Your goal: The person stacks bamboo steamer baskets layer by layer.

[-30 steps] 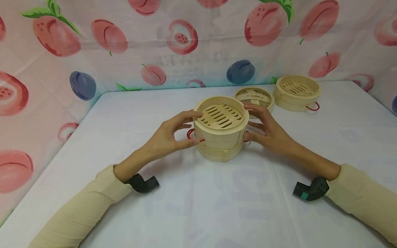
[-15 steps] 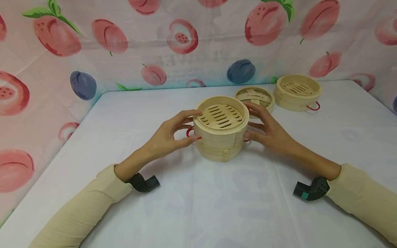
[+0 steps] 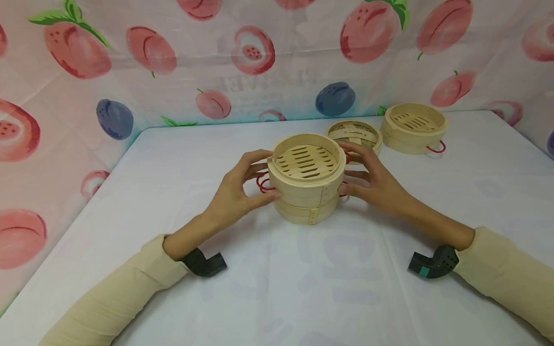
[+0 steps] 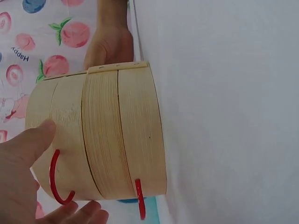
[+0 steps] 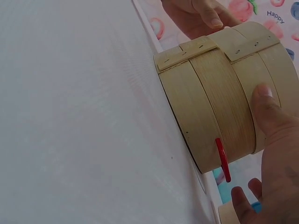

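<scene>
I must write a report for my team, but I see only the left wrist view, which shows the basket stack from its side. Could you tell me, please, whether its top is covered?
Observer: No. The head view shows the upper basket open at the top.
Operator: Thank you. Does anything stand farther back?
Observer: Yes. In the head view, what looks like a woven lid is there, toward the right, next to another basket.
Operator: And what is on the side that I cannot see?
Observer: The right wrist view shows a red handle on that side, close to the right hand.
</scene>
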The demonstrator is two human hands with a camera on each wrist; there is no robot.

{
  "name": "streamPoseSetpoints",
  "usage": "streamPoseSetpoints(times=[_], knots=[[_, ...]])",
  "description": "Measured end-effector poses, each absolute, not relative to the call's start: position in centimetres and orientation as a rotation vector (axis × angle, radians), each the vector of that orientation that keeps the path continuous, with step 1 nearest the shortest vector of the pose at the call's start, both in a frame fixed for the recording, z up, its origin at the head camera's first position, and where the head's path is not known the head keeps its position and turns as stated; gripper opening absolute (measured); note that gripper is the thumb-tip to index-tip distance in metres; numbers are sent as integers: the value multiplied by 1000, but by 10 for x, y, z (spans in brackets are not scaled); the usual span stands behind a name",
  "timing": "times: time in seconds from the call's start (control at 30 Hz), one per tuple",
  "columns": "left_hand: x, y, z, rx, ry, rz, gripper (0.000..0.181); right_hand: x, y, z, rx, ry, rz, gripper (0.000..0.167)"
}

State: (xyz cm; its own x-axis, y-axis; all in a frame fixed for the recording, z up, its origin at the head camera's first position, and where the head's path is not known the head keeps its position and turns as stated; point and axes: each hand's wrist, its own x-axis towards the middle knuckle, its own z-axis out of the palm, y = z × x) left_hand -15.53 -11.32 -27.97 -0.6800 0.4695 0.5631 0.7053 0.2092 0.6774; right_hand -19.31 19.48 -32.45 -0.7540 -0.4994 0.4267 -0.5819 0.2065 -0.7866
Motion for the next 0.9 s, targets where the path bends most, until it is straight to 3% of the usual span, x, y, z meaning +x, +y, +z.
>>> streamPoseSetpoints(times=[0.37,0.9], knots=[[-175,-120,-304,-1116,-2251,-1451,69,-193,193,-324,1065,-2373,1581,90],[-176,-121,-305,-1086,-2299,-1423,71,-177,184,-309,1088,-2307,1510,87]])
